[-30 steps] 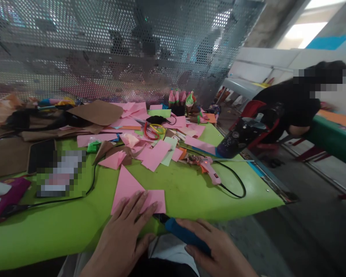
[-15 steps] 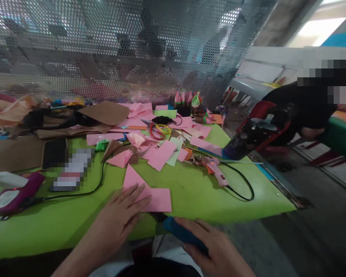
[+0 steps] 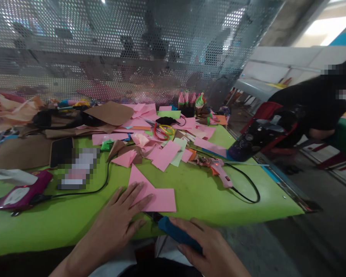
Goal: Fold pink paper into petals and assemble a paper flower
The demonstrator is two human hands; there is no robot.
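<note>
A folded pink paper (image 3: 163, 199) lies near the front edge of the table, its upper left part raised to a triangular point. My left hand (image 3: 119, 213) rests flat across its left side, fingers stretched out and a little spread. In my right hand (image 3: 203, 242) is a blue-handled knife (image 3: 177, 232), gripped from above with the fingers wrapped round the handle. Its dark blade points left along the paper's lower edge. The blade tip is partly hidden, so I cannot tell how far it reaches under the paper.
A pink glue gun (image 3: 223, 175) with a black cord lies to the right. Behind are pink paper pieces (image 3: 167, 154), scissors (image 3: 160, 132) and brown sheets (image 3: 111, 113). At left are a phone (image 3: 62, 152) and a purple power strip (image 3: 25, 196). A person (image 3: 308, 100) sits at far right.
The knife has shifted left along the paper's lower edge, its handle closer to my left hand. My left hand stays pressed on the paper. The whole view has swung slightly.
</note>
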